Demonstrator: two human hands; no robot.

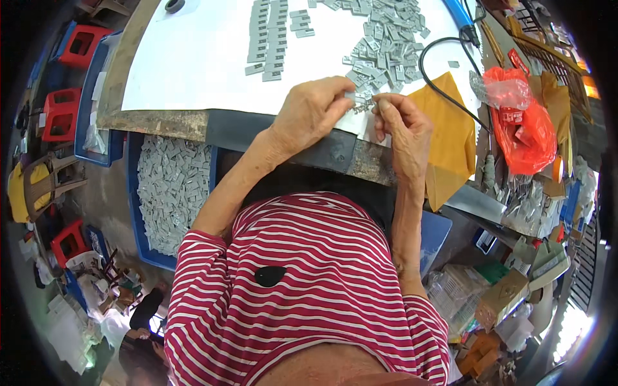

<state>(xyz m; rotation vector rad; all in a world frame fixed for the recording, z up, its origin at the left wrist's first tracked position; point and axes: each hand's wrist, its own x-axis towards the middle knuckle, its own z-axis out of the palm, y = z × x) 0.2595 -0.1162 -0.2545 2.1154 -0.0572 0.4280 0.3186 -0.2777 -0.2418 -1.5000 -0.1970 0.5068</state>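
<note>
My left hand (311,109) is closed in a pinch at the table's near edge, with a small grey plastic piece (351,96) at its fingertips. Close beside it, my right hand (405,128) has thumb and forefinger pressed together; what they hold is too small to make out. Tiny silvery parts (364,103) lie between the two hands. Beyond them spreads a loose pile of grey rectangular pieces (389,48). Left of the pile, similar pieces stand in neat columns (267,38) on the white sheet (187,64).
A brown envelope (450,135) overhangs the edge beside my right hand. A black cable (444,40) loops from a blue tool (458,16). A red plastic bag (521,128) hangs at the right. Below the table's left side, a blue crate (133,193) holds many grey pieces.
</note>
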